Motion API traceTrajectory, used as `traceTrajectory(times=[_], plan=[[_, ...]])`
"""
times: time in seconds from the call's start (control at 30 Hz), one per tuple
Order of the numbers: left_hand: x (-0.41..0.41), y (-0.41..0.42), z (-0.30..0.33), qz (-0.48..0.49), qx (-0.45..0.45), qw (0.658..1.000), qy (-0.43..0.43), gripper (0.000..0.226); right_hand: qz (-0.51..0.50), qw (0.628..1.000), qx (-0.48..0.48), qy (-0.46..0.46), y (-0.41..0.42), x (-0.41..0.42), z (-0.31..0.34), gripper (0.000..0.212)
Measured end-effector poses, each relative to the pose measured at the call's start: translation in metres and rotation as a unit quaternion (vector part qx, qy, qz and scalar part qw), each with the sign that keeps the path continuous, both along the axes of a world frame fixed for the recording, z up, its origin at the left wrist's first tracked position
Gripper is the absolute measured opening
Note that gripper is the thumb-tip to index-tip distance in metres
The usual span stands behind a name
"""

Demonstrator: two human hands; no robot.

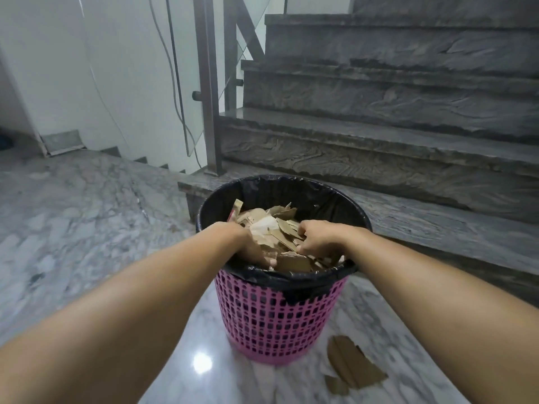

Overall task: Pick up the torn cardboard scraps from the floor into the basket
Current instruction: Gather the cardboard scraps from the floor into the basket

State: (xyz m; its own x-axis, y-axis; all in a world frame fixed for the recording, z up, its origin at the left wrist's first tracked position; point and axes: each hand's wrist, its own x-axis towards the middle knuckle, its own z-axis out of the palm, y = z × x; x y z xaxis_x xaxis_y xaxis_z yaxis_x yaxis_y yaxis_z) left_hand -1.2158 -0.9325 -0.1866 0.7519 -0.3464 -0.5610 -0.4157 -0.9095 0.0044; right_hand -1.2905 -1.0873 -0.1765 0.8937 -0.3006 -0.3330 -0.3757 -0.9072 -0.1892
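A pink lattice basket (274,316) lined with a black bag stands on the marble floor, heaped with brown cardboard scraps (268,223). Both my hands are inside its mouth on top of the heap. My left hand (250,246) lies on the near-left part of the scraps, its fingers curled down among them. My right hand (318,239) is clenched over scraps on the right side. A large torn cardboard scrap (353,364) lies on the floor to the basket's right, with a smaller scrap (335,384) beside it.
Dark stone stairs (379,126) rise just behind the basket, with a metal railing post (208,91) at their left. Grey marble floor (73,214) spreads to the left and front. A white wall with hanging cables stands at the back left.
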Motion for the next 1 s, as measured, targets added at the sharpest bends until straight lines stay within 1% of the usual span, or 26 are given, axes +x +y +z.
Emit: traceTrajectory(times=[0.07,0.1,0.2,0.23,0.3,0.37,0.43,0.5,0.53,0.6,0.67,0.7,0.73,0.77,0.83,0.9,0.93,1.0], plan=[[-0.002,-0.007,-0.003,-0.008,0.021,1.0,0.019,0.09,0.005,0.999,0.018,0.031,-0.001,-0.003,0.0,0.05],[-0.003,-0.008,-0.002,-0.008,0.032,0.999,0.03,0.086,0.012,0.999,0.023,0.047,-0.001,-0.004,0.002,0.052],[0.001,-0.008,-0.003,-0.026,0.05,0.998,0.023,0.088,0.022,0.996,0.032,0.077,-0.001,-0.007,0.006,0.055],[0.001,-0.008,-0.003,-0.037,0.034,0.999,0.014,0.086,0.024,0.997,0.026,0.067,-0.002,-0.007,0.007,0.054],[0.001,-0.007,-0.003,-0.054,-0.009,0.998,-0.01,0.081,0.028,0.999,0.002,0.019,-0.007,-0.008,0.011,0.047],[0.0,-0.006,0.005,-0.061,-0.052,0.996,-0.032,0.081,0.027,0.999,-0.009,-0.03,-0.015,-0.012,0.019,0.04],[-0.005,-0.009,0.021,-0.062,-0.076,0.994,-0.054,0.076,0.029,0.997,-0.005,-0.069,-0.024,-0.019,0.031,0.036],[-0.009,-0.016,0.038,-0.08,-0.09,0.988,-0.097,0.072,0.029,0.995,0.012,-0.099,-0.034,-0.026,0.042,0.031],[-0.016,-0.024,0.046,-0.094,-0.099,0.984,-0.118,0.071,0.026,0.993,0.028,-0.112,-0.041,-0.032,0.047,0.028],[-0.03,-0.041,0.059,-0.123,-0.133,0.973,-0.143,0.062,0.001,0.985,0.113,-0.134,-0.052,-0.044,0.055,0.021],[-0.05,-0.062,0.068,-0.149,-0.183,0.957,-0.167,0.039,-0.028,0.967,0.19,-0.167,-0.066,-0.061,0.064,0.017],[-0.059,-0.072,0.071,-0.156,-0.213,0.947,-0.181,0.029,-0.04,0.962,0.202,-0.18,-0.073,-0.07,0.067,0.016],[-0.067,-0.082,0.073,-0.16,-0.247,0.936,-0.191,0.025,-0.05,0.96,0.204,-0.182,-0.082,-0.08,0.069,0.017],[-0.074,-0.091,0.074,-0.163,-0.282,0.924,-0.199,0.024,-0.058,0.964,0.194,-0.173,-0.09,-0.089,0.069,0.018],[-0.089,-0.112,0.073,-0.171,-0.352,0.898,-0.199,0.026,-0.075,0.976,0.16,-0.127,-0.11,-0.112,0.064,0.018],[-0.107,-0.128,0.073,-0.198,-0.406,0.875,-0.175,0.023,-0.09,0.985,0.125,-0.074,-0.127,-0.135,0.054,0.02],[-0.119,-0.137,0.069,-0.214,-0.424,0.868,-0.147,0.019,-0.104,0.986,0.118,-0.054,-0.137,-0.15,0.045,0.022],[-0.138,-0.152,0.06,-0.243,-0.426,0.864,-0.115,0.014,-0.13,0.984,0.117,-0.025,-0.155,-0.173,0.027,0.023]])
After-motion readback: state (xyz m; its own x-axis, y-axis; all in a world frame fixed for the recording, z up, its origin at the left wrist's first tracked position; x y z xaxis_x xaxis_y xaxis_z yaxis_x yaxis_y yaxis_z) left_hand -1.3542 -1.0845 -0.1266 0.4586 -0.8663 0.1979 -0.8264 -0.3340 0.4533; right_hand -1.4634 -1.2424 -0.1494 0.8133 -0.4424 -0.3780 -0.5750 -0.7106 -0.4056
